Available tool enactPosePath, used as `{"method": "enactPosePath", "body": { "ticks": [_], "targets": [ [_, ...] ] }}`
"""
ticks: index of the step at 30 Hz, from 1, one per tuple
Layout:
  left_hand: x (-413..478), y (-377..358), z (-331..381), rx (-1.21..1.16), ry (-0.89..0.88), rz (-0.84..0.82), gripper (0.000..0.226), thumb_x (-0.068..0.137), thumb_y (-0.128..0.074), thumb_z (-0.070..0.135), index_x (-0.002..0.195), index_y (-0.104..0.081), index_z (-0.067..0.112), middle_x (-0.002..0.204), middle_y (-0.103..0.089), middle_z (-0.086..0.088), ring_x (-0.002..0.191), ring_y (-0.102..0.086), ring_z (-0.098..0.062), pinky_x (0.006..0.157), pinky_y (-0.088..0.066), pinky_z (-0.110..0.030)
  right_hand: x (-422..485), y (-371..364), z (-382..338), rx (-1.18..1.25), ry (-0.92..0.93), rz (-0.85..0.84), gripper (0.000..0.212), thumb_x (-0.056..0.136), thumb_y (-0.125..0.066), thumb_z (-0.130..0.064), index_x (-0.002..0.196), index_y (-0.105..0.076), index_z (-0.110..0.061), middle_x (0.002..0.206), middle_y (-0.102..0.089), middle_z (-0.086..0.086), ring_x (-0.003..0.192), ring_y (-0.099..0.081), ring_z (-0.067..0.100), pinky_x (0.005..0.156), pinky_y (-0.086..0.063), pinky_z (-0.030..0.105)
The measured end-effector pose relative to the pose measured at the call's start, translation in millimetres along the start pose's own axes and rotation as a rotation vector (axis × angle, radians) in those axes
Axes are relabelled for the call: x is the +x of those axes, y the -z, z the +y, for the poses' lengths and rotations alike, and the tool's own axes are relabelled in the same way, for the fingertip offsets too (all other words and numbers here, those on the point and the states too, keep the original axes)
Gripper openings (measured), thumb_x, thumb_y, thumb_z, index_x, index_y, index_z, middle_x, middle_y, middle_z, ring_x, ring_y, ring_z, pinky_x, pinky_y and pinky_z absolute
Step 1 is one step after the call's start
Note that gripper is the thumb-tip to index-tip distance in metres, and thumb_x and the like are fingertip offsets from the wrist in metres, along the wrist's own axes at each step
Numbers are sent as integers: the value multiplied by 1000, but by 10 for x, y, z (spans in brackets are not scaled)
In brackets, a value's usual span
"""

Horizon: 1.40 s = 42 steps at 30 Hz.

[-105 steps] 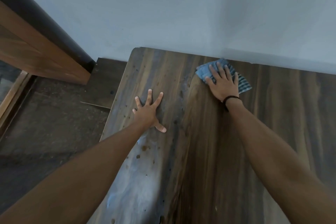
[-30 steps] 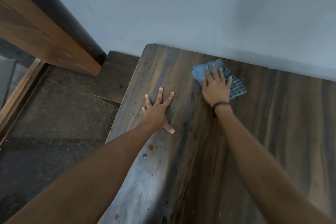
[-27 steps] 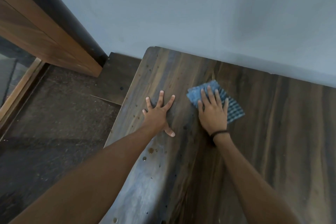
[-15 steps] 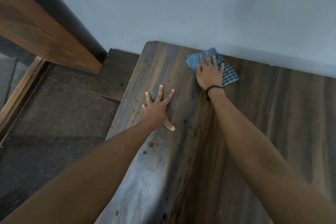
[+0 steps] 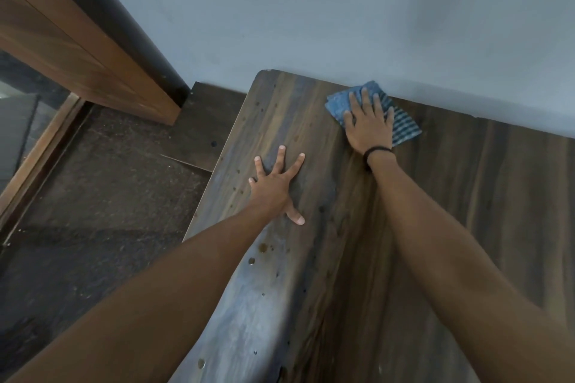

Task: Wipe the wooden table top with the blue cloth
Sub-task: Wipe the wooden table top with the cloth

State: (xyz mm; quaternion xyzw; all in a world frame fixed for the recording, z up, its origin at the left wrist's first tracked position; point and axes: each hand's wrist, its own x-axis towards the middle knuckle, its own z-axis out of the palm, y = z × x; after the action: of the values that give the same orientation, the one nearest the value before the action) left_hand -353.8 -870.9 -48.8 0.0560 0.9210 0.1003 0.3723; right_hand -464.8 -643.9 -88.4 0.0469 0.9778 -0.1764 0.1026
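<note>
The dark wooden table top (image 5: 451,211) fills the right and lower part of the view, its far edge against the wall. A blue striped cloth (image 5: 404,129) lies flat near that far edge. My right hand (image 5: 368,126) presses on the cloth with straight fingers and covers its middle. My left hand (image 5: 273,185) rests flat on the bare wood with fingers spread, close to the table's left edge. Small drops and spots dot the left strip of the table top.
A pale blue-grey wall (image 5: 342,15) runs along the table's far edge. Left of the table lies dark floor (image 5: 93,196), with a wooden frame (image 5: 77,53) slanting across the upper left corner.
My right hand drew the cloth toward me, then pushed it back to the far edge by the wall, where it stays now. My left hand has stayed in place.
</note>
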Motion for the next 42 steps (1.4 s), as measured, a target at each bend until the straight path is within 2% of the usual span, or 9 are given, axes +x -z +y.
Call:
{"method": "enactPosePath", "body": {
  "ticks": [3, 8, 17, 23, 27, 32, 35, 38, 42],
  "targets": [
    [-9, -2, -8, 1, 5, -7, 145, 61, -93, 49, 153, 20, 50, 159, 40, 8, 140, 36, -49, 112, -8, -77, -92, -43, -74, 7, -4, 7, 56, 106, -20, -47, 160, -14, -33, 168, -4, -7, 154, 0, 18, 122, 2, 54],
    [-11, 12, 18, 2, 22, -1, 148, 59, -94, 46, 152, 21, 51, 158, 41, 9, 141, 35, -50, 112, -10, -76, -874, -177, 24, -68, 176, -58, 55, 106, -23, -50, 158, -19, -36, 167, -12, -8, 154, -4, 18, 122, 1, 52],
    [-13, 32, 32, 21, 23, -21, 147, 59, -93, 51, 152, 20, 51, 159, 40, 8, 142, 33, -50, 111, -12, -76, 139, 38, -27, -21, 1, -56, 57, 106, -21, -48, 160, -10, -33, 168, -1, -6, 154, 4, 20, 122, 6, 54],
    [-42, 26, 34, 2, 19, 0, 146, 60, -93, 46, 153, 19, 50, 159, 40, 8, 142, 33, -50, 112, -11, -75, -1127, -199, 94, -4, 126, -34, 54, 106, -27, -48, 158, -22, -35, 167, -12, -10, 154, -5, 17, 123, -1, 52],
    [-26, 23, 46, 11, 27, -13, 148, 59, -94, 47, 153, 21, 50, 158, 41, 8, 142, 33, -50, 113, -11, -75, -1939, -272, 347, -40, 123, -85, 54, 105, -23, -53, 157, -19, -41, 166, -9, -14, 154, -2, 13, 123, -3, 49],
    [-26, 23, 57, 15, 46, -6, 151, 56, -95, 48, 152, 21, 52, 158, 41, 10, 143, 30, -52, 111, -15, -76, -1160, -72, 571, 52, -71, 26, 69, 102, -30, -54, 161, -4, -27, 167, -15, 0, 154, -8, 20, 122, -3, 54],
    [-29, 25, 45, 13, 32, -7, 151, 55, -95, 49, 152, 20, 53, 159, 39, 10, 143, 30, -53, 110, -15, -77, -539, 24, 414, 58, -135, 39, 66, 104, -25, -50, 161, -1, -27, 168, -7, 0, 154, -2, 23, 122, 1, 56],
    [-34, 30, 37, 10, 30, -11, 151, 54, -95, 50, 152, 20, 53, 159, 39, 10, 143, 29, -53, 110, -15, -78, -663, -104, 229, -21, -60, 38, 57, 105, -24, -49, 159, -13, -36, 168, -6, -4, 154, -3, 22, 122, -2, 58],
    [-59, 34, 36, 7, 24, 4, 150, 54, -95, 50, 153, 19, 52, 160, 38, 9, 144, 28, -53, 111, -15, -77, -1624, -305, 301, -103, 132, 20, 53, 104, -28, -53, 156, -20, -45, 167, -12, -11, 154, -8, 16, 122, -5, 52]
  ]
}}
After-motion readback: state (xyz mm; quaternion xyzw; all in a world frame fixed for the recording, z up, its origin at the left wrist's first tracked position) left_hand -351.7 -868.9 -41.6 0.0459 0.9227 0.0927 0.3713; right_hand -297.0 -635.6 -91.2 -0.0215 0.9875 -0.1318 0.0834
